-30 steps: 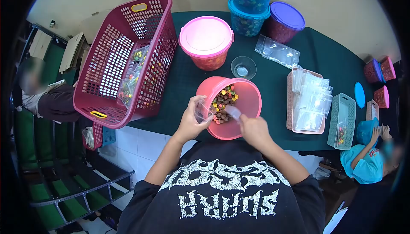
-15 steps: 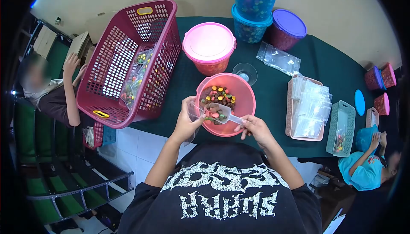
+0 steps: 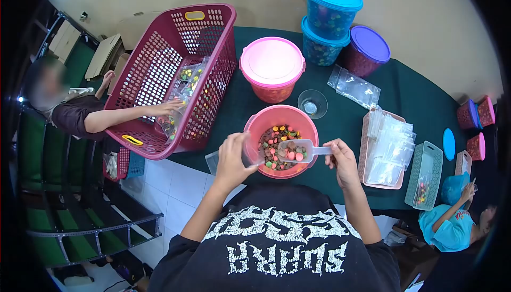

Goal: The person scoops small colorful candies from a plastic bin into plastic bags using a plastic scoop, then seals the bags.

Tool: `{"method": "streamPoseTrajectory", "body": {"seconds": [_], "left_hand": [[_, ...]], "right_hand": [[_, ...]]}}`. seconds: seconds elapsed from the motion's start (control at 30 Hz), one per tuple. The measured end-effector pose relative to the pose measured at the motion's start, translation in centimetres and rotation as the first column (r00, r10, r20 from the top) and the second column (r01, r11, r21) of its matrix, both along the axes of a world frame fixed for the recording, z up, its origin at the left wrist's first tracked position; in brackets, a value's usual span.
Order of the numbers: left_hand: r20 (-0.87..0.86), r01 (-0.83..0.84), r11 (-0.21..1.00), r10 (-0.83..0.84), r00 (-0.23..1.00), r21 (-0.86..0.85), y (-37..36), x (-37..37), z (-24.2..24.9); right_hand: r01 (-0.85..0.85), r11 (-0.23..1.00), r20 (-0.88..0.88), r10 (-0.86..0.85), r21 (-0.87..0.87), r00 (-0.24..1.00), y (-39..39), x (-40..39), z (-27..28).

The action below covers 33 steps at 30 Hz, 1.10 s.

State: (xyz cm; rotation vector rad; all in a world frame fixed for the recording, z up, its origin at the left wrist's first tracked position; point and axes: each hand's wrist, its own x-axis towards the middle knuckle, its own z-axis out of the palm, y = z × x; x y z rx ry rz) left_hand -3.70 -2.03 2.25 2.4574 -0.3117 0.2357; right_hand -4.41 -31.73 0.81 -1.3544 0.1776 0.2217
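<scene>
Right hand (image 3: 343,160) is closed on the handle of a clear plastic scoop (image 3: 298,151), held level over the pink bowl (image 3: 266,121) so its load of coloured candies stays in. The scoop mouth points left, toward the left hand.

Left hand (image 3: 231,156) is closed on a small clear bag (image 3: 251,151), pinched at the bowl's near-left rim. The bag mouth faces the scoop, just beside it, and any spill would likely fall back into the bowl.

The bowl sits at the near edge of the dark green table (image 3: 340,111), still partly filled with candies.

Around it:
- Lidded pink tub (image 3: 272,63) directly behind the bowl.
- Small glass dish (image 3: 312,103) just right of that tub.
- Two stacked blue-lidded tubs (image 3: 330,20) and a purple-lidded tub (image 3: 367,50) further back.
- Tray of empty clear bags (image 3: 388,140) to the right, near the right hand.
- Teal basket (image 3: 426,167) beyond the tray.
- Maroon laundry basket (image 3: 154,79) to the left, holding filled bags; another person's hand (image 3: 167,108) reaches into it.

Nothing stands between scoop and bag.
</scene>
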Motion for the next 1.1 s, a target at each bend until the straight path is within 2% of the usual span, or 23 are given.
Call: {"method": "streamPoseTrajectory", "body": {"seconds": [0.03, 0.13, 0.17, 0.2, 0.33, 0.4, 0.43, 0.5, 0.57, 0.63, 0.67, 0.7, 0.77, 0.8, 0.83, 0.93, 0.97, 1.03, 1.1], "left_hand": [[-0.02, 0.101, 0.994, -0.1, 0.995, 0.044, -0.3, 0.0, 0.7], [-0.059, 0.185, 0.983, -0.184, 0.981, 0.011, -1.4, 0.0, 1.4], [-0.068, 0.232, 0.973, -0.232, 0.97, -0.015, -1.6, 0.0, 1.6], [-0.077, 0.234, 0.972, -0.235, 0.969, -0.016, -1.9, -0.1, 1.7], [-0.083, 0.264, 0.962, -0.27, 0.959, -0.073, -2.7, 0.1, 1.5], [-0.103, 0.271, 0.958, -0.28, 0.955, -0.092, -3.4, 0.1, 2.1], [-0.125, 0.282, 0.953, -0.294, 0.948, -0.109, -3.7, 0.1, 2.4], [-0.122, 0.302, 0.939, -0.323, 0.938, -0.165, -4.1, 0.5, 2.8], [-0.117, 0.319, 0.922, -0.349, 0.93, -0.222, -4.4, 0.8, 3.6], [-0.276, 0.295, 0.84, -0.448, 0.85, -0.455, -4.5, 1.3, 4.5], [-0.33, 0.286, 0.745, -0.558, 0.761, -0.602, -4.1, 1.9, 4.1], [-0.329, 0.275, 0.746, -0.551, 0.767, -0.607, -3.9, 2.4, 4.6], [-0.442, 0.107, 0.535, -0.78, 0.443, -0.838, -3.5, 3.2, 6.3], [-0.399, 0.046, 0.442, -0.846, 0.355, -0.896, -3.3, 3.4, 6.6], [-0.394, 0.039, 0.437, -0.843, 0.365, -0.899, -3.2, 3.6, 6.4], [-0.186, -0.045, 0.181, -0.969, 0.163, -0.982, -3.5, 3.9, 5.4], [-0.182, -0.047, 0.177, -0.968, 0.173, -0.983, -3.7, 4.0, 5.4], [-0.188, 0.161, 0.217, -0.966, 0.178, -0.963, -3.7, 4.3, 5.3], [-0.16, 0.182, 0.193, -0.971, 0.18, -0.964, -3.7, 4.0, 5.5]], "right_hand": [[0.0, 1.0, 0.002, 0.0, 0.0, 1.0, 0.1, 0.1, 0.6], [0.002, 1.0, 0.027, -0.003, 0.026, 1.0, 0.4, 0.6, 1.8], [-0.023, 1.0, 0.065, 0.024, -0.019, 0.998, 0.6, 0.7, 2.0], [-0.045, 0.997, 0.102, 0.052, -0.066, 0.993, 0.6, 0.8, 2.2], [-0.054, 0.997, 0.115, 0.06, -0.052, 0.992, 0.5, 1.3, 3.2], [-0.036, 0.96, 0.216, 0.099, -0.279, 0.971, 0.8, 1.2, 4.6], [-0.04, 0.959, 0.216, 0.104, -0.281, 0.971, 1.1, 1.2, 5.5], [-0.004, 0.894, 0.324, 0.167, -0.447, 0.931, 1.7, 1.0, 7.8], [0.0, 0.876, 0.308, 0.169, -0.482, 0.936, 1.6, 1.6, 10.2], [0.058, 0.729, 0.417, 0.323, -0.682, 0.85, 2.3, 2.0, 12.1], [0.081, 0.685, 0.49, 0.428, -0.724, 0.759, 2.8, 2.1, 13.4], [0.071, 0.682, 0.486, 0.44, -0.728, 0.755, 3.1, 2.3, 14.7], [0.115, 0.621, 0.602, 0.673, -0.776, 0.43, 3.6, 3.0, 17.0], [0.104, 0.618, 0.597, 0.683, -0.779, 0.421, 3.7, 3.2, 18.1], [0.064, 0.596, 0.573, 0.73, -0.801, 0.372, 3.8, 3.5, 19.2], [-0.024, 0.552, 0.528, 0.808, -0.834, 0.262, 5.0, 4.3, 19.6], [-0.064, 0.537, 0.514, 0.831, -0.841, 0.213, 5.4, 4.4, 19.4], [-0.076, 0.491, 0.473, 0.862, -0.868, 0.182, 6.0, 4.4, 18.7], [-0.088, 0.499, 0.492, 0.866, -0.862, 0.091, 6.5, 4.2, 17.9]]}}
